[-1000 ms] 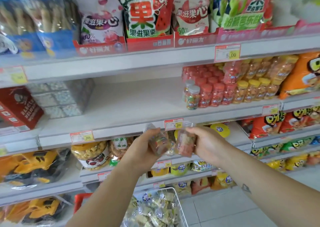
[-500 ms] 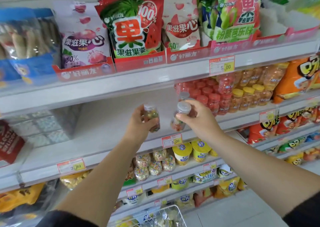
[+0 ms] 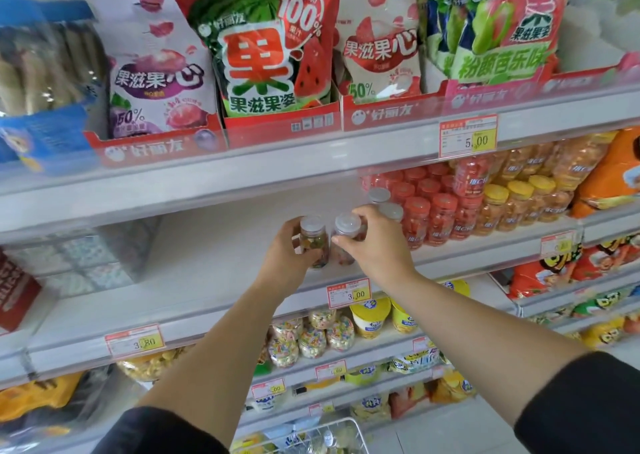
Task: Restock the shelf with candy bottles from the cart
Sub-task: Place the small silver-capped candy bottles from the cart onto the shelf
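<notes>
My left hand (image 3: 289, 256) grips a small clear candy bottle (image 3: 314, 242) with a grey cap, upright over the white middle shelf (image 3: 194, 270). Right beside it my right hand (image 3: 375, 245) grips a second clear candy bottle (image 3: 346, 237) with a grey cap. Both bottles stand close together near the shelf's front edge; whether their bases touch the shelf I cannot tell. Two more grey-capped bottles (image 3: 384, 204) stand just behind my right hand. The wire cart (image 3: 346, 426) shows at the bottom edge.
Red-capped bottles (image 3: 433, 214) and yellow-capped bottles (image 3: 519, 204) fill the shelf to the right. A wrapped stack of boxes (image 3: 86, 256) sits at the left. Candy bags (image 3: 259, 48) line the shelf above. Price tags (image 3: 349, 292) hang on the shelf edges.
Both hands have risen from below the shelf edge and moved forward onto the middle shelf, carrying the two bottles, which have turned upright.
</notes>
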A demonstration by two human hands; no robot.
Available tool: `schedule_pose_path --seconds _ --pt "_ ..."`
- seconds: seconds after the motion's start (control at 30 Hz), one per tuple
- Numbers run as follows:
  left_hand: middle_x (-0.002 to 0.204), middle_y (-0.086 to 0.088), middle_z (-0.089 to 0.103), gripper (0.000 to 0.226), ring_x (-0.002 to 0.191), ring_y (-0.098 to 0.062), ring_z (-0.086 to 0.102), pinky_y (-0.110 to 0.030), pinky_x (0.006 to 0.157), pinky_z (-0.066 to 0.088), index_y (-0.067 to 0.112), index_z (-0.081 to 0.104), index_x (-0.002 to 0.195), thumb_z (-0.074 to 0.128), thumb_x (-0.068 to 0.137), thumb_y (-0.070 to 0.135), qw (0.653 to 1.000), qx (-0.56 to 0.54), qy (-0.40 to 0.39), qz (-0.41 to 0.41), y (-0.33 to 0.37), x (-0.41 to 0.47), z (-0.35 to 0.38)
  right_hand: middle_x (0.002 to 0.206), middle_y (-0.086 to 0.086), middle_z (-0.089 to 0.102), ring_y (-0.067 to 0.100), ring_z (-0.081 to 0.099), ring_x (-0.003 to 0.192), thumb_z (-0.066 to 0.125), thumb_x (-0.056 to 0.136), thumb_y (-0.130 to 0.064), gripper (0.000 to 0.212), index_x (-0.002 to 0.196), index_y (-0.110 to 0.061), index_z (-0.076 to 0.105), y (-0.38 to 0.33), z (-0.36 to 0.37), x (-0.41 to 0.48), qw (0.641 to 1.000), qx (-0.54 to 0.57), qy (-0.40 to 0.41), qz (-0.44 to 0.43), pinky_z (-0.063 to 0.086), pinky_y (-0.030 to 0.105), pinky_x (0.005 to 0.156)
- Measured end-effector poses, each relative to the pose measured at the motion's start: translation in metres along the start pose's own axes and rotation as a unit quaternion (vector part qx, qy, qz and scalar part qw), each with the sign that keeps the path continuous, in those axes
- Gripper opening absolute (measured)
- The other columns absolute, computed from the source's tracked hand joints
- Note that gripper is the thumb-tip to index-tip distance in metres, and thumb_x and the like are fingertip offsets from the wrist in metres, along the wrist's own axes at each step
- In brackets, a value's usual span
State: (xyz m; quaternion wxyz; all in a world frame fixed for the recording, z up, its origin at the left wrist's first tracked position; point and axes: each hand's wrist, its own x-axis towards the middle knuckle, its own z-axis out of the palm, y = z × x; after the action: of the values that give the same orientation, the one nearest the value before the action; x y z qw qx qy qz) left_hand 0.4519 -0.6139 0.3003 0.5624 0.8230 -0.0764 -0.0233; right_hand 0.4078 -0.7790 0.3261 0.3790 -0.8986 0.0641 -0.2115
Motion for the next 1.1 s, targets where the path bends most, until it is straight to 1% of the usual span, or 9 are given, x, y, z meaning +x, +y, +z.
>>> schedule_pose_path --seconds 0.13,0.23,0.37,0.47,0.53,0.63,0.77,0.87,1.1 --pt "0.125 0.007 0.060 0.060 0.114 -0.015 0.058 -0.031 0.092 0.048 0.024 0.046 0.137 0.073 0.086 0.012 0.998 0.061 0.007 0.008 0.001 0.002 0.001 0.099 0.000 0.068 0.022 0.066 0.092 0.080 0.077 -0.045 0.054 0.120 -0.018 0.060 0.006 0.009 0.003 0.999 -0.038 0.003 0.002 0.054 0.038 0.076" --pt "0.132 0.007 0.049 0.065 0.113 -0.010 0.054 -0.028 0.089 0.046 0.025 0.038 0.142 0.072 0.087 0.014 0.995 0.087 0.039 0.031 0.005 -0.011 0.002 0.112 0.002 0.067 0.022 0.064 0.103 0.080 0.077 -0.046 0.066 0.131 -0.017 0.056 0.008 0.008 0.000 0.999 -0.035 -0.005 -0.005 0.053 0.039 0.084" --pt "0.118 0.009 0.046 0.035 0.091 0.000 0.050 -0.028 0.075 0.049 0.024 0.052 0.120 0.068 0.090 0.018 0.968 0.141 0.152 0.140 0.008 -0.053 0.008 0.132 -0.003 0.060 0.017 0.058 0.114 0.078 0.080 -0.040 0.071 0.141 -0.018 0.048 0.025 -0.007 -0.029 0.999 -0.016 -0.030 -0.034 0.051 0.035 0.094" --pt "0.120 0.011 0.049 0.016 0.087 -0.005 0.058 -0.032 0.066 0.053 0.029 0.066 0.107 0.066 0.092 0.025 0.959 0.221 0.074 0.161 0.004 -0.076 0.022 0.131 -0.006 0.058 0.015 0.055 0.117 0.071 0.088 -0.034 0.052 0.135 -0.021 0.054 0.050 -0.019 -0.053 0.994 -0.070 -0.059 -0.063 0.050 0.033 0.090" --pt "0.133 0.005 0.047 0.026 0.101 -0.017 0.060 -0.038 0.075 0.056 0.035 0.067 0.118 0.064 0.093 0.031 0.952 0.271 0.033 0.137 0.003 -0.077 0.031 0.131 -0.007 0.055 0.015 0.050 0.122 0.067 0.091 -0.031 0.044 0.133 -0.021 0.056 0.063 -0.024 -0.056 0.987 -0.104 -0.086 -0.087 0.049 0.033 0.091" --pt "0.138 0.004 0.042 0.033 0.115 -0.023 0.054 -0.042 0.098 0.047 0.043 0.060 0.129 0.056 0.096 0.040 0.934 0.334 0.029 0.121 0.011 -0.070 0.039 0.136 -0.008 0.049 0.013 0.042 0.128 0.062 0.094 -0.029 0.042 0.134 -0.020 0.055 0.072 -0.028 -0.051 0.975 -0.137 -0.128 -0.122 0.048 0.034 0.094" --pt "0.140 -0.002 0.034 0.039 0.123 -0.026 0.045 -0.041 0.106 0.034 0.050 0.046 0.137 0.047 0.098 0.049 0.896 0.433 -0.003 0.096 0.019 -0.057 0.045 0.131 -0.006 0.053 0.015 0.044 0.126 0.063 0.093 -0.026 0.038 0.130 -0.018 0.059 0.080 -0.031 -0.044 0.968 -0.146 -0.137 -0.150 0.048 0.036 0.096" --pt "0.142 -0.003 0.032 0.043 0.127 -0.027 0.043 -0.041 0.110 0.029 0.051 0.041 0.140 0.046 0.098 0.049 0.891 0.446 -0.031 0.078 0.021 -0.046 0.046 0.120 -0.005 0.061 0.017 0.051 0.116 0.064 0.090 -0.018 0.030 0.120 -0.017 0.066 0.080 -0.034 -0.039 0.970 -0.140 -0.121 -0.159 0.050 0.037 0.088" --pt "0.159 0.001 0.018 0.052 0.130 -0.019 0.047 -0.039 0.113 0.026 0.042 0.044 0.143 0.055 0.094 0.051 0.920 0.382 -0.077 0.051 0.020 -0.013 0.049 0.106 -0.005 0.068 0.019 0.057 0.104 0.063 0.090 -0.015 0.021 0.109 -0.019 0.070 0.092 -0.054 -0.027 0.981 -0.142 -0.062 -0.117 0.049 0.036 0.081"
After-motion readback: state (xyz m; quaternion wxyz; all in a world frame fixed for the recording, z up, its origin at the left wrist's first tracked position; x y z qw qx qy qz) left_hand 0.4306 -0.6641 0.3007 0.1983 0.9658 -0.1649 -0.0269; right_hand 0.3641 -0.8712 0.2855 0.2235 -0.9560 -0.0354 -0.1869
